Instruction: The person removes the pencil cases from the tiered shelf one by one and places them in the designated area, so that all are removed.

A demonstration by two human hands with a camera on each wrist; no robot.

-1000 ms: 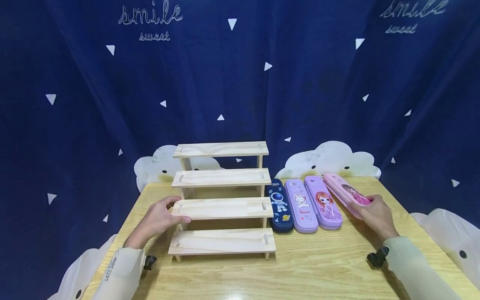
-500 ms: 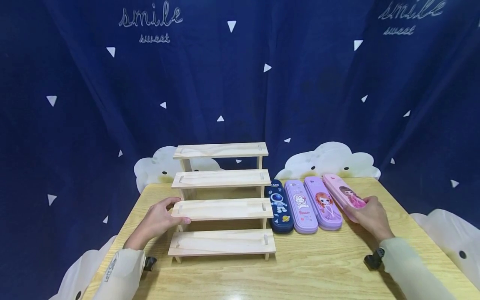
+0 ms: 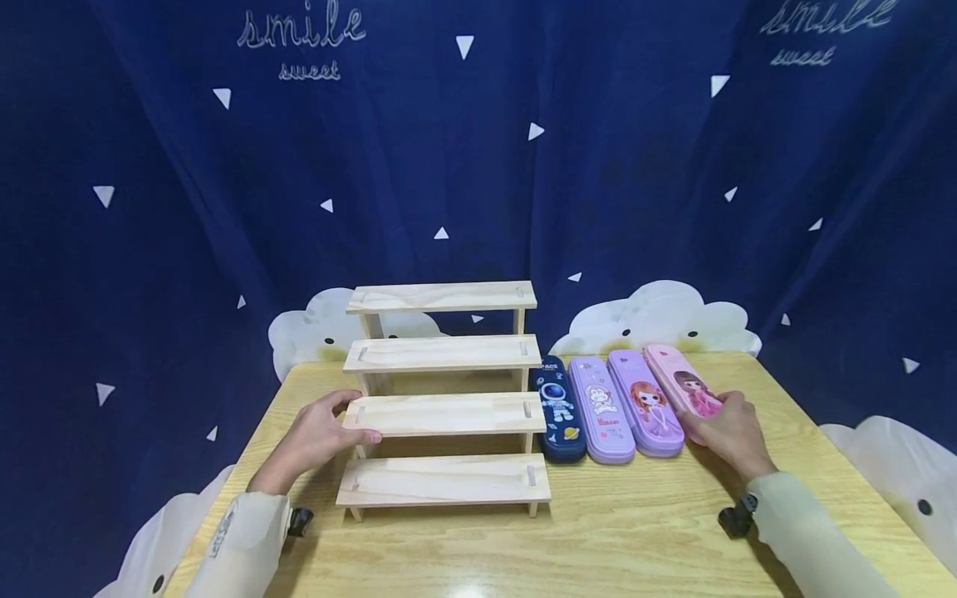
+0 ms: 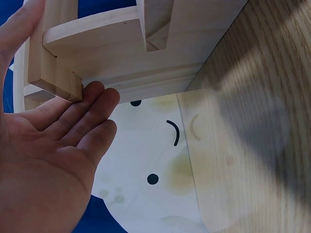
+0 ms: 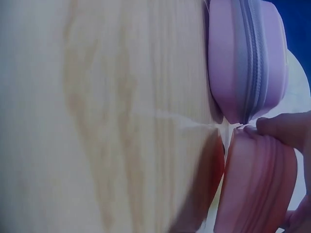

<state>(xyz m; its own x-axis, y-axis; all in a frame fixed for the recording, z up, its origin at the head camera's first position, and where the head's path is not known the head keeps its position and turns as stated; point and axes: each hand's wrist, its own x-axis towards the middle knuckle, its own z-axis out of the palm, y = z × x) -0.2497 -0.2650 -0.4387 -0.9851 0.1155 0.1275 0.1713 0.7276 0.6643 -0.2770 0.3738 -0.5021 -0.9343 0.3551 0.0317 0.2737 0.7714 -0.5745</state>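
Note:
A wooden tiered display rack (image 3: 441, 415) stands on the table, left of the pencil cases. My left hand (image 3: 317, 432) holds the left end of its second board from the bottom, thumb along the front edge and fingers behind. In the left wrist view, the fingers (image 4: 99, 116) reach past the board's end. At the right, my right hand (image 3: 728, 432) grips the near end of a pink pencil case (image 3: 676, 374) with a doll picture. In the right wrist view, the pink case (image 5: 252, 184) lies close beside a lilac zipped case (image 5: 248, 58).
Left of the pink case lie a lilac case with a red-haired doll (image 3: 646, 407), a lilac case with a white cartoon figure (image 3: 601, 415) and a dark blue astronaut case (image 3: 557, 411), side by side. A dark blue curtain (image 3: 449, 166) hangs behind the wooden table (image 3: 598, 531).
My right hand has shifted left with the pink case, whose near end has swung toward the neighbouring lilac case. The left hand keeps its place on the rack.

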